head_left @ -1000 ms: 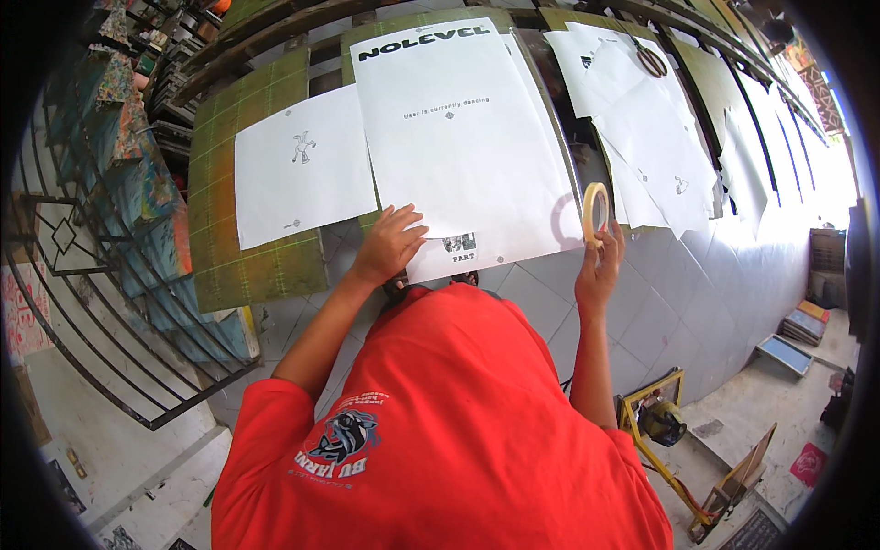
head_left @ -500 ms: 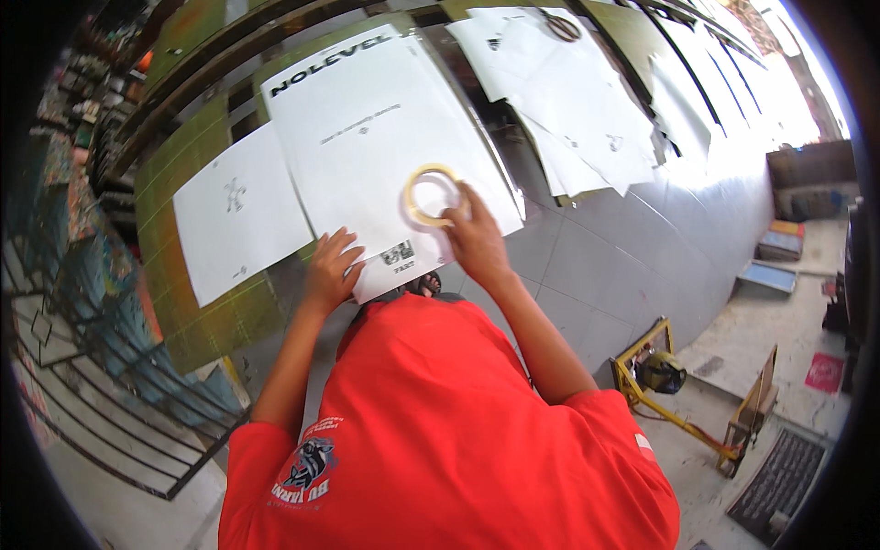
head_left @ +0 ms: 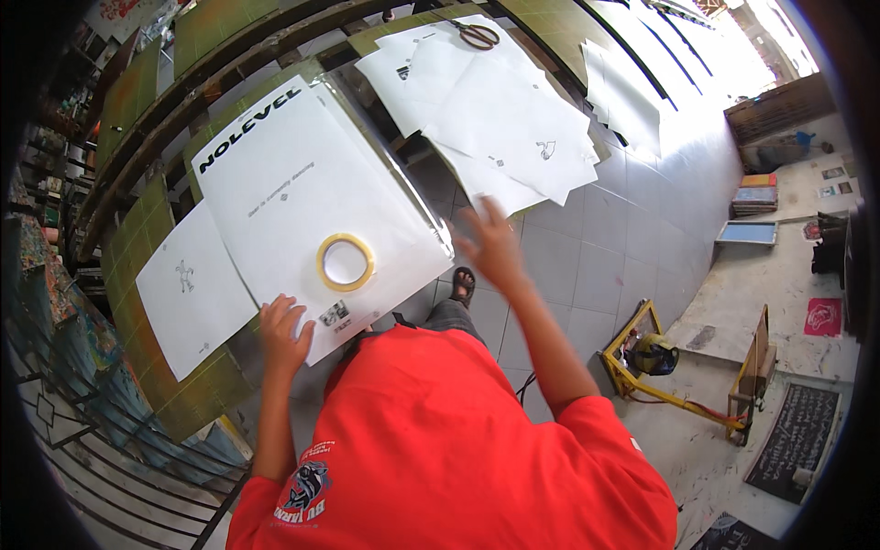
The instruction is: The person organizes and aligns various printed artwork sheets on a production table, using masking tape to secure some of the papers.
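A large white printed sheet (head_left: pixel 302 211) lies on a greenish board in front of me, overlapping a smaller sheet with a little figure (head_left: pixel 197 289). On the large sheet, close to its near edge, a roll of yellowish tape (head_left: pixel 370 267) rests flat. My left hand (head_left: pixel 284 328) has its fingers spread on the near left edge of the large sheet. Off the sheet's right edge, my right hand (head_left: pixel 491 242) is in the air, slightly blurred, fingers apart and holding nothing. Beyond it, a pile of white sheets (head_left: pixel 504 110) carries a pair of scissors with brown handles (head_left: pixel 478 36).
Dark rails (head_left: pixel 137 156) carry several boards. A black metal railing (head_left: pixel 119 477) stands at the lower left. To the right are grey floor tiles (head_left: pixel 573 238), a yellow metal frame (head_left: pixel 674 403) holding a dark round object, and a dark lettered board (head_left: pixel 793 445).
My right hand has let go of the tape roll, which now lies on the sheet, and has moved right toward the pile of sheets. My left hand stays on the sheet's edge. The view has shifted.
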`<state>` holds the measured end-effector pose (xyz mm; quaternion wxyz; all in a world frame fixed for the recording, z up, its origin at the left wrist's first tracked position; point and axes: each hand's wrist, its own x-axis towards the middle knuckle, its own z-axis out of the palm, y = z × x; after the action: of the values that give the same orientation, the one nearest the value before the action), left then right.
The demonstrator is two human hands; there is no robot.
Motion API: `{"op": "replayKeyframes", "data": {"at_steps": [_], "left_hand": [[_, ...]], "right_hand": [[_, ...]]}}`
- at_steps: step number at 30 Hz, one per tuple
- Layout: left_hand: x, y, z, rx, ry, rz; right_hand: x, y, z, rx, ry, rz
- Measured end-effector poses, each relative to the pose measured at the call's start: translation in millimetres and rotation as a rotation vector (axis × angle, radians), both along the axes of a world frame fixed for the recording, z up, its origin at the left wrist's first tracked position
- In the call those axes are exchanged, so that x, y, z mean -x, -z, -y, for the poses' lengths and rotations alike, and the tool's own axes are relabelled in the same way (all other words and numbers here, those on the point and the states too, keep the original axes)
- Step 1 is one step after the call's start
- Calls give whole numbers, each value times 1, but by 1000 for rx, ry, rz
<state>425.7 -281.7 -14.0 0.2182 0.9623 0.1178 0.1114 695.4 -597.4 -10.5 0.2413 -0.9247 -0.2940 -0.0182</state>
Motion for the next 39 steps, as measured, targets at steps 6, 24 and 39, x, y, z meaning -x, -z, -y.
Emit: {"op": "replayKeyframes", "data": {"at_steps": [6, 24, 39], "left_hand": [[-67, -19, 47, 62, -285, 47], [-256, -64, 242, 1893, -439, 73], [-243, -40, 196, 1482, -748, 456]], "right_hand": [[-117, -9, 144, 287, 5, 131], [-133, -77, 154, -176, -596, -9], [-154, -42, 127, -201, -594, -198]]}}
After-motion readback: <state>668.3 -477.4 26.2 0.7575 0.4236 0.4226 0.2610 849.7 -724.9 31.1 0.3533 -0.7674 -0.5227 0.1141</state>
